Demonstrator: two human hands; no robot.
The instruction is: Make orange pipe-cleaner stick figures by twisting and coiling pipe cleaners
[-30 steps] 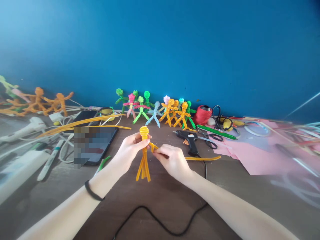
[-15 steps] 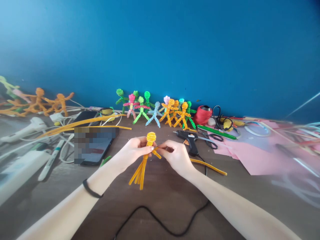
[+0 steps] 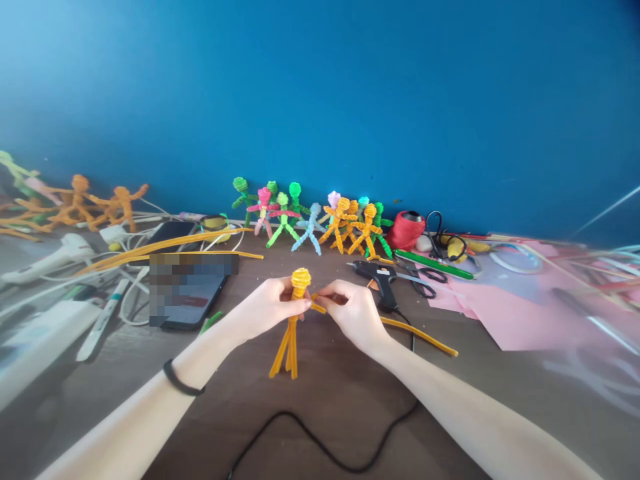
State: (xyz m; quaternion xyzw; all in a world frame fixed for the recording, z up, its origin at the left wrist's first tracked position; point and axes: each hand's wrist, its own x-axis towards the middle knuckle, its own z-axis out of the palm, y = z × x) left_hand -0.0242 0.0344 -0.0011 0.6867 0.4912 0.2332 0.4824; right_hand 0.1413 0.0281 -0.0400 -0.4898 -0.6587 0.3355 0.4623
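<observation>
A yellow-orange pipe-cleaner figure point(image 3: 301, 279) is held upright over the table, its round coiled head on top and several straight stems hanging below. My left hand point(image 3: 280, 300) is closed around its body just under the head, thumb across the front. On its right side, my right hand point(image 3: 347, 307) pinches an orange pipe cleaner point(image 3: 319, 307) that sticks out from the body. A long free length of pipe cleaner point(image 3: 420, 332) stretches out to the right behind my right hand. The fingers partly hide the figure's middle.
Finished pipe-cleaner figures point(image 3: 283, 220) stand along the blue wall. A black glue gun point(image 3: 381, 280) lies right of my hands, its cable point(image 3: 320, 443) crossing the front. A phone point(image 3: 195, 300) and a marker point(image 3: 103, 320) lie left; pink sheets point(image 3: 515, 307) and a red spool point(image 3: 406, 230) are right.
The figure has turned slightly, so its hanging stems have swung right and its head sits a little lower. The short side piece is now closer to my right fingertips. Both hands keep their hold.
</observation>
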